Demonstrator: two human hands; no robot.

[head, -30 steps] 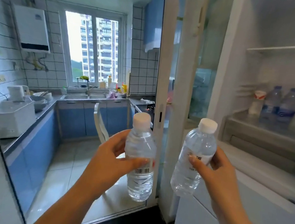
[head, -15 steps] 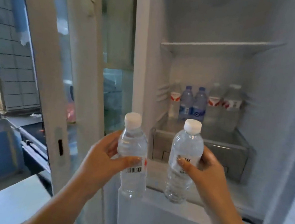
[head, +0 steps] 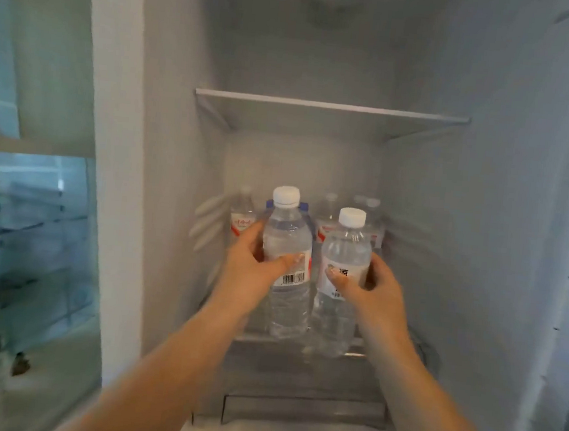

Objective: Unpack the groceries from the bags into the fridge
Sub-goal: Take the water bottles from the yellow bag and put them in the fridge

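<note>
Inside fridge, left hand gripped barcoded water bottle, right hand gripped second bottle, red-labelled bottles stood behind.

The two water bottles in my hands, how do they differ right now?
The left bottle, gripped by the left hand, sits higher in view than the right bottle, gripped by the right hand. The left bottle's label shows a barcode; the right bottle's label shows dark printed characters. The left bottle's base is above the shelf edge; the right bottle's base overlaps it. Both are clear, white-capped and upright.
</note>
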